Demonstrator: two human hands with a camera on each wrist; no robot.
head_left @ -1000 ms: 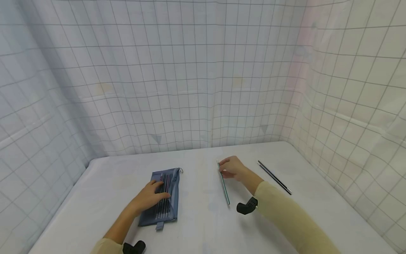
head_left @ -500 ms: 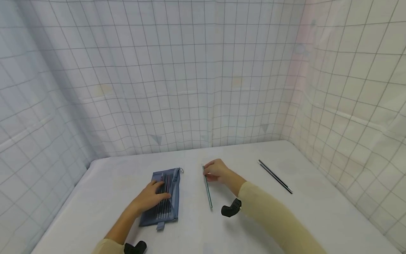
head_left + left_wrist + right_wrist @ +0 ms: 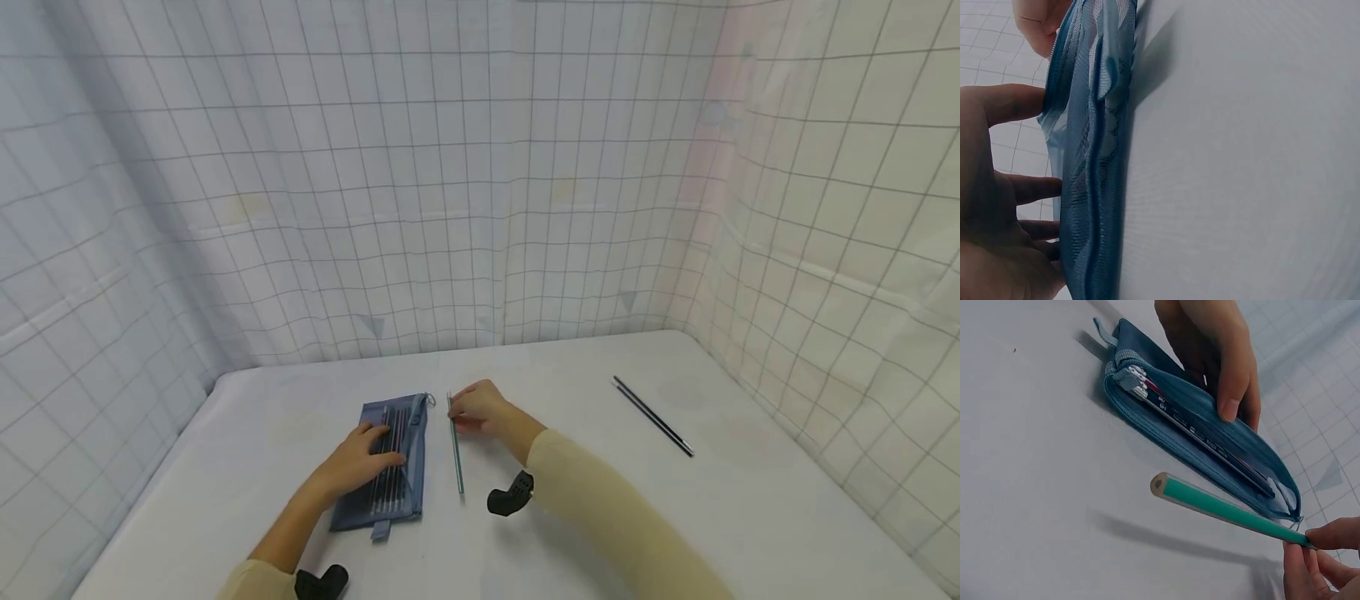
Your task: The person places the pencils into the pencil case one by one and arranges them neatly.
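A blue zip pencil case (image 3: 415, 487) with a mesh face lies on the left half of the table. Spread across its face, my left hand (image 3: 352, 468) rests with thumb and fingers extended. Seen from the right wrist, the zipped side gapes and several dark pencils (image 3: 1192, 430) lie inside. Just right of the case, my right hand (image 3: 480, 407) pinches a green pencil (image 3: 1229, 514) near its far end between thumb and fingers. The pencil's unsharpened end points back toward the wrist camera, and its shadow falls on the table below.
Two dark pencils (image 3: 652, 415) lie side by side at the right of the white table (image 3: 570, 375). Grid-patterned cloth (image 3: 480, 208) hangs behind and at both sides. A ring (image 3: 430, 399) sits at the case's far corner, and a fabric tab (image 3: 381, 530) at its near end.
My right hand has carried the green pencil leftward from mid-right of the table to beside the case, and the pencil now stands straighter in view. The left hand stays on the case.
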